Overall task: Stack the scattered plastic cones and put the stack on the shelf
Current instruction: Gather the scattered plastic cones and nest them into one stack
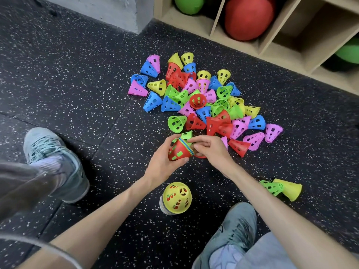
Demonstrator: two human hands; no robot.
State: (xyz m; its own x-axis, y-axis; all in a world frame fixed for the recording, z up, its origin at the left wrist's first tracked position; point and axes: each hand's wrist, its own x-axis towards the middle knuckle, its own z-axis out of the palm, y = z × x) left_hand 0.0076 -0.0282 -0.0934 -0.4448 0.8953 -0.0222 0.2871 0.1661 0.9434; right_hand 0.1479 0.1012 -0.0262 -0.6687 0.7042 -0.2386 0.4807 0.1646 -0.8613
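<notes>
Left hand: the left hand point(165, 158) had its grip wrapped around a small nested stack point(179, 150), red cone outermost, held tilted above the floor point(77, 74).
Right hand: the right hand point(208, 147) met the stack's wide end with its fingers curled there; what they pinched was hidden, though a red rim showed just beneath.
Loose cones: the pile point(202, 101) lay scattered on the floor between the hands and the shelf point(291, 35), many on their sides and overlapping.
Finished stack: a taller stack point(175, 198) topped in yellow stood upright on the floor near the person's feet.
Strays: a green and a yellow cone point(281, 188) lay apart by the right shoe point(236, 226).
Risk, nesting: a cone pushed in crooked could probably jam, since the stack was held at a slant.
Risk, standing stack: a forearm or shoe moving close might knock it over.
Risk, strays: the pair well apart from the pile could be overlooked.
Risk, shelf: its nearest bays held balls point(248, 16), so room looked limited.
</notes>
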